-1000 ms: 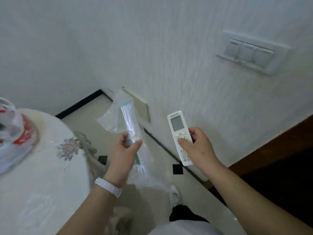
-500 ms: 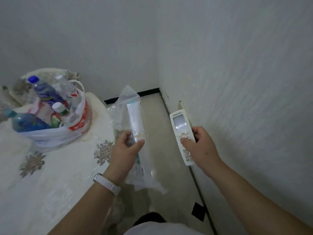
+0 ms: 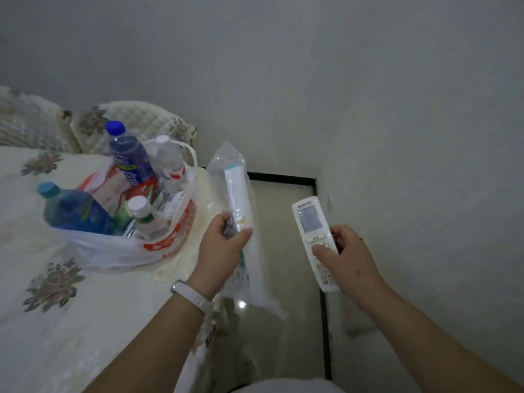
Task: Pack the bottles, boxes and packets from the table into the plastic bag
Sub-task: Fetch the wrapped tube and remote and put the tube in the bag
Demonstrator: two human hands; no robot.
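A white plastic bag (image 3: 119,251) with red print stands open on the table (image 3: 71,321) at the left. Inside it are a blue-capped bottle (image 3: 129,154), a dark blue bottle (image 3: 76,214), a clear bottle (image 3: 168,158), a small white-capped bottle (image 3: 146,215) and some packets. My left hand (image 3: 224,245) grips a clear packet (image 3: 238,199) with a white tube in it, held upright just right of the bag, off the table's edge. My right hand (image 3: 344,258) holds a white remote control (image 3: 312,222), thumb on its buttons.
The table has a cream cloth with flower patterns. Two quilted chair backs (image 3: 133,114) stand behind it. A white wall (image 3: 411,137) runs close on the right, meeting pale floor (image 3: 286,222) with a black skirting line. A white band is on my left wrist.
The view has swung left, away from the wall switches, bringing the filled bag and table into sight. Both hands keep their hold on the packet and the remote.
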